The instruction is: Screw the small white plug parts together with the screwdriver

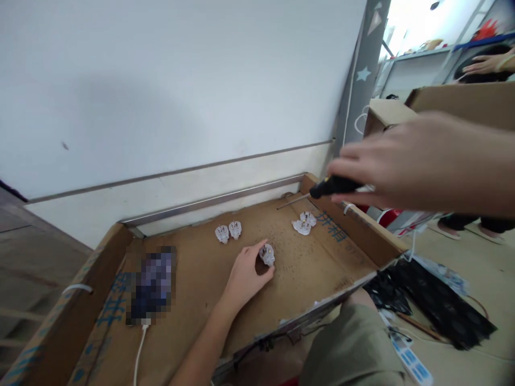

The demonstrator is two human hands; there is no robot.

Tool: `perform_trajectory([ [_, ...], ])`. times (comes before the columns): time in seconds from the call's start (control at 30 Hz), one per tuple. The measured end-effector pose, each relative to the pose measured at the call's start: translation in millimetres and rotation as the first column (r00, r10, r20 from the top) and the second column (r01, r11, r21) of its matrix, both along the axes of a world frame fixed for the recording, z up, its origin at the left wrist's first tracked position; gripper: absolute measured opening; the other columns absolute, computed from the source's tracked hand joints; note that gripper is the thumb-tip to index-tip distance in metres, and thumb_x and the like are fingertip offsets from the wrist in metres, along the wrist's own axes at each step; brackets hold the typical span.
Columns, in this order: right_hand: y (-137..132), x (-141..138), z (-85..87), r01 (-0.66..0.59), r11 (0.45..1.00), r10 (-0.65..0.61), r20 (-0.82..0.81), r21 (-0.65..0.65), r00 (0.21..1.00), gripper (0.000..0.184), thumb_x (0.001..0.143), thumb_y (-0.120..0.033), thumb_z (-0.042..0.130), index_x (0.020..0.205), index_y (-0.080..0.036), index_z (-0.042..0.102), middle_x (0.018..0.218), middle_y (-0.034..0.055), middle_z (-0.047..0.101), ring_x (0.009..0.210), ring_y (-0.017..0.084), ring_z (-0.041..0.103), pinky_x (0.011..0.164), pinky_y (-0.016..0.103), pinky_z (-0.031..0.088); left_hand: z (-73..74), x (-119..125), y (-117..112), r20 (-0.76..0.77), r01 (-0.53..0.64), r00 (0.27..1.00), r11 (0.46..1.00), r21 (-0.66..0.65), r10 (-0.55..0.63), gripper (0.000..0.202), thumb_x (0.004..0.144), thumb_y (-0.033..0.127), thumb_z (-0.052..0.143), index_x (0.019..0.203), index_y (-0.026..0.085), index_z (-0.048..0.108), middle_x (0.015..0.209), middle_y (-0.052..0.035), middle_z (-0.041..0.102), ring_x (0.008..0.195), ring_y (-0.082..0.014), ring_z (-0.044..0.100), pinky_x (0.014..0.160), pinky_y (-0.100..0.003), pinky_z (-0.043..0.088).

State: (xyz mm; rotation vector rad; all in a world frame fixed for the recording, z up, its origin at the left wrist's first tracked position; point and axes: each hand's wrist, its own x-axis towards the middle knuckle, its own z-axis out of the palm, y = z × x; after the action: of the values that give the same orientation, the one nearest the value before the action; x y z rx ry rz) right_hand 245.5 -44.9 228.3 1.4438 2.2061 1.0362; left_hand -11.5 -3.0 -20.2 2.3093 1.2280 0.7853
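Plugs number five: you have one small clear plastic plug (267,254) pinched in your left hand (245,276) mid-tray, pins up, plus two pairs on the cardboard tray (354,228). Your right hand (418,161) grips one black-handled screwdriver (317,191), its shaft lying along the tray's far edge, tip pointing left.
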Motion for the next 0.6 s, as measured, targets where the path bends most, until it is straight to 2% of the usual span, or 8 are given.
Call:
perform_trajectory([
  [0.03,-7,-1,-14.4,-0.114,0.993,0.114,0.006,-0.028,0.993,0.088,0.084,-0.059,-0.008,0.097,-0.010,0.065,0.075,0.0045,0.058,0.071,0.007,0.054,0.057,0.018,0.031,0.2,0,0,-0.009,-0.010,1.000,1.000,0.004,0.010,0.059,0.074,0.024,0.060,0.131,0.020,0.045,0.115,-0.0081,0.060,0.106,-0.0228,0.054,0.092,-0.038,0.043],
  [0.1,-27,-1,-52.2,-0.273,0.962,0.273,-0.017,0.014,0.962,0.051,0.091,-0.049,0.028,0.100,-0.013,0.063,0.066,0.0037,0.054,0.054,0.008,0.051,0.054,0.019,0.026,1.3,-1,0,-0.033,-0.037,0.999,0.999,0.013,0.037,0.059,0.073,0.024,0.060,0.130,0.020,0.046,0.114,-0.0081,0.061,0.105,-0.0234,0.055,0.092,-0.040,0.042],
  [0.13,-38,0,-72.0,-0.341,0.939,0.343,-0.029,0.046,0.939,0.042,0.090,-0.042,0.034,0.106,-0.015,0.060,0.067,0.0042,0.054,0.053,0.010,0.051,0.054,0.020,0.025,2.4,-1,0,-0.045,-0.049,0.998,0.999,0.018,0.049,0.059,0.073,0.024,0.060,0.130,0.020,0.046,0.115,-0.0081,0.061,0.106,-0.0237,0.055,0.092,-0.040,0.042],
  [0.2,-61,2,-107.0,-0.402,0.913,0.406,-0.066,0.061,0.912,0.039,0.089,-0.034,0.031,0.113,-0.014,0.055,0.061,0.0042,0.050,0.048,0.014,0.049,0.051,0.023,0.022,5.5,-1,-1,-0.077,-0.061,0.995,0.998,0.025,0.062,0.059,0.073,0.024,0.059,0.130,0.020,0.046,0.117,-0.0083,0.061,0.106,-0.0241,0.055,0.093,-0.041,0.041],
  [0.3,-86,4,-141.4,-0.426,0.904,0.425,-0.039,-0.027,0.904,0.044,0.076,-0.012,0.029,0.115,-0.013,0.049,0.060,0.0050,0.049,0.047,0.016,0.047,0.051,0.028,0.020,10.6,1,2,-0.150,-0.060,0.986,0.997,0.051,0.067,0.057,0.074,0.025,0.056,0.129,0.019,0.046,0.118,-0.0089,0.061,0.108,-0.0250,0.055,0.094,-0.042,0.040],
  [0.37,-90,5,-155.1,-0.403,0.913,0.402,-0.019,-0.060,0.915,0.047,0.072,-0.011,0.033,0.117,-0.012,0.045,0.061,0.0055,0.049,0.049,0.017,0.048,0.051,0.029,0.018,12.7,4,12,-0.204,-0.055,0.976,0.993,0.103,0.075,0.055,0.074,0.026,0.055,0.128,0.019,0.047,0.120,-0.0094,0.061,0.111,-0.0252,0.054,0.100,-0.044,0.035],
  [0.5,-77,11,-174.0,-0.260,0.963,0.254,-0.083,-0.069,0.964,0.045,0.078,-0.028,0.042,0.121,-0.015,0.039,0.062,0.0037,0.051,0.049,0.016,0.049,0.051,0.027,0.014,14.7,13,42,-0.304,-0.035,0.948,0.981,0.192,0.093,0.055,0.075,0.026,0.052,0.129,0.016,0.045,0.128,-0.0123,0.057,0.120,-0.0249,0.050,0.111,-0.049,0.015],
  [0.6,-63,14,-184.4,-0.108,0.969,0.063,-0.199,-0.221,0.978,0.045,0.084,-0.032,0.041,0.126,-0.016,0.036,0.066,0.0034,0.056,0.052,0.015,0.055,0.050,0.028,0.008,21.3,14,55,-0.374,-0.035,0.920,0.977,0.209,0.113,0.059,0.079,0.025,0.048,0.136,0.012,0.037,0.136,-0.0145,0.049,0.131,-0.0257,0.039,0.112,-0.050,0.013],
])
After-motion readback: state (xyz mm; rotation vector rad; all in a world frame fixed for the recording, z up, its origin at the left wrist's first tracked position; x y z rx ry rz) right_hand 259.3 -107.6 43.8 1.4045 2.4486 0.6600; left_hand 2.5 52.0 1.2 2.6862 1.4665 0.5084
